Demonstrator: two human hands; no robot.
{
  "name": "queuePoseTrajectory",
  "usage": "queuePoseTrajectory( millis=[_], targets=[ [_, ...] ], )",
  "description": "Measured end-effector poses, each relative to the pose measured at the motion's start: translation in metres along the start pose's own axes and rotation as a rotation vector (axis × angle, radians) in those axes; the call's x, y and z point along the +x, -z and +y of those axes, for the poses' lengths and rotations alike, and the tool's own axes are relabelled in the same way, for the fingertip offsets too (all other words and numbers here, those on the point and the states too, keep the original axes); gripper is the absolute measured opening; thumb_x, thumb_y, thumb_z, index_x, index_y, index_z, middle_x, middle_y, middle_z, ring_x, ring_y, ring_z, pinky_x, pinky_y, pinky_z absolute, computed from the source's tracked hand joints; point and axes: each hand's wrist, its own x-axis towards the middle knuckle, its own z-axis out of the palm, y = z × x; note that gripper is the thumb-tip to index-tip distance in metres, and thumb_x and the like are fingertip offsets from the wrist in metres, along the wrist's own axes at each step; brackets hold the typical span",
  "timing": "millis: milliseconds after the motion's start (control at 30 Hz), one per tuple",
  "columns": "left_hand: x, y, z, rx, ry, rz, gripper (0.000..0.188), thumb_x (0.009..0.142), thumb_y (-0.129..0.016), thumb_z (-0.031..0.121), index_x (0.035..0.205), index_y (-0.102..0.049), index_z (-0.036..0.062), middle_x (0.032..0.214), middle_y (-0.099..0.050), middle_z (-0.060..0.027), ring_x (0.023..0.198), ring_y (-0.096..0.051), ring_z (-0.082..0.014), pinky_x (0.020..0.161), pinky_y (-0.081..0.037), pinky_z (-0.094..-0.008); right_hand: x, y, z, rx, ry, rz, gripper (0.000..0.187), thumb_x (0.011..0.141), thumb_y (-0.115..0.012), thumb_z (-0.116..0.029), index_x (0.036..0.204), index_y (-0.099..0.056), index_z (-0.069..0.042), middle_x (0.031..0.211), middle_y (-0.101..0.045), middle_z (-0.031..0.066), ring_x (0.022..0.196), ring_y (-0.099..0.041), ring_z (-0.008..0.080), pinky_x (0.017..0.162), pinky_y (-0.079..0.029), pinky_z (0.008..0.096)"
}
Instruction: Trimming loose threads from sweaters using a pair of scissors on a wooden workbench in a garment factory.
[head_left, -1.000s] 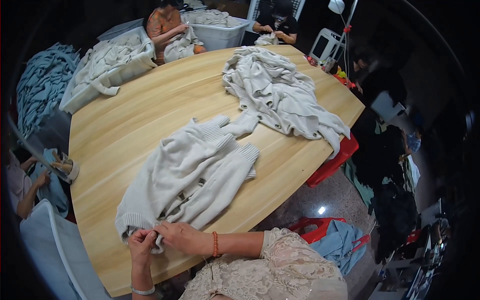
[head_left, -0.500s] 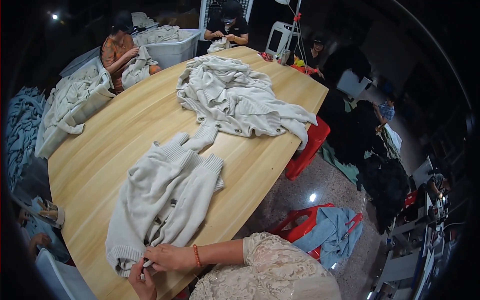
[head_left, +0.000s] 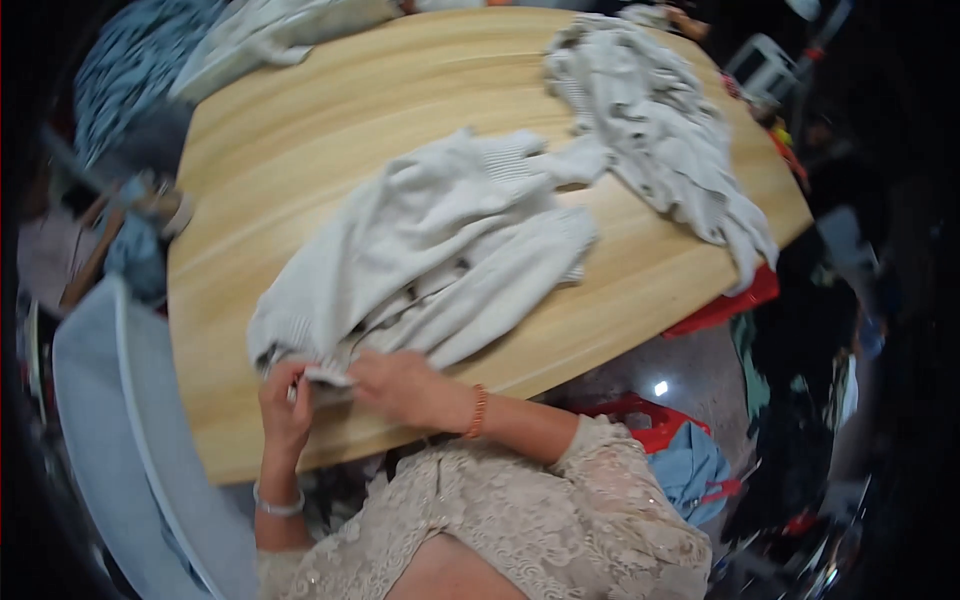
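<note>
An off-white knitted cardigan (head_left: 430, 225) with dark buttons and ribbed edges lies on the wooden table in front of me. My left hand (head_left: 287, 412) pinches the edge of its ribbed hem at the near left corner. Beside it, my right hand (head_left: 415, 392) is closed at the same edge, slightly blurred, its fingertips partly hidden by its own back. A short strip of the edge stretches between the two hands. Past the cardigan's ribbed end, a heap of similar off-white knitwear (head_left: 650, 120) rests at the table's far right.
The pale wooden table (head_left: 250, 210) fills the middle. A whitish plastic bin (head_left: 90, 370) stands at its left. Blue-grey knits (head_left: 140, 70) are piled at the far left. A red stool (head_left: 650, 425) with a blue garment (head_left: 690, 470) on it stands to the right. A person's arm (head_left: 85, 255) shows at the left.
The view has swung leftward and down, so the table and cardigan appear shifted right and up. Both hands remain at the cardigan's hem, with the right hand drawn slightly away from the left.
</note>
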Motion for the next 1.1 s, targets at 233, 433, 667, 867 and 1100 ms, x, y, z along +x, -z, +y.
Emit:
queuePoseTrajectory(
  millis=[233, 433, 667, 867, 1100],
  targets=[
    [0.008, -0.003, 0.052, 0.495, -0.328, 0.063, 0.055, 0.069, -0.071, 0.003, 0.123, -0.057, 0.0057, 0.108, -0.059, -0.0134, 0.105, -0.054, -0.034, 0.096, -0.039, -0.0456, -0.002, 0.002, 0.001, -0.098, -0.054, 0.004, 0.008, 0.086, -0.059, -0.01, 0.09, -0.056, -0.005, 0.088, -0.054, 0.0129, 0.066, -0.063, 0.0322, 0.056, -0.051, 0.0417],
    [0.016, -0.023, 0.004, 0.387, -0.223, -0.326, 0.039, 0.062, -0.077, 0.011, 0.098, -0.063, 0.007, 0.093, -0.062, -0.0112, 0.094, -0.057, -0.031, 0.085, -0.042, -0.0425, -0.001, 0.008, -0.004, 0.043, 0.139, 0.203, 0.02, 0.078, -0.069, -0.004, 0.096, -0.062, -0.005, 0.088, -0.061, 0.0084, 0.071, -0.064, 0.0266, 0.058, -0.052, 0.0339],
    [0.052, -0.001, 0.011, -0.084, -0.029, -0.517, 0.071, 0.072, -0.071, 0.001, 0.138, -0.045, 0.0024, 0.121, -0.054, -0.0168, 0.113, -0.055, -0.0293, 0.097, -0.044, -0.0333, -0.009, 0.003, 0.012, 0.09, -0.005, 0.148, 0.02, 0.08, -0.066, -0.001, 0.098, -0.058, -0.003, 0.088, -0.057, 0.0108, 0.07, -0.062, 0.0295, 0.059, -0.051, 0.0384],
    [0.063, -0.032, -0.003, 0.094, 0.139, -0.243, 0.034, 0.079, -0.068, 0.003, 0.112, -0.061, -0.0002, 0.098, -0.063, -0.0158, 0.092, -0.063, -0.028, 0.082, -0.05, -0.034, -0.003, 0.0, 0.004, 0.026, -0.029, 0.007, 0.02, 0.082, -0.063, -0.005, 0.102, -0.056, -0.004, 0.09, -0.055, 0.0122, 0.073, -0.062, 0.0315, 0.061, -0.051, 0.0409],
    [0.065, -0.039, 0.015, -0.388, 0.343, -0.357, 0.01, 0.083, -0.069, 0.005, 0.088, -0.066, -0.0034, 0.077, -0.068, -0.0053, 0.068, -0.062, -0.0106, 0.061, -0.05, -0.0257, -0.001, 0.007, 0.008, -0.078, -0.038, 0.126, 0.012, 0.084, -0.058, -0.008, 0.093, -0.053, -0.002, 0.087, -0.055, 0.0152, 0.068, -0.063, 0.0327, 0.06, -0.051, 0.0417]
  ],
)
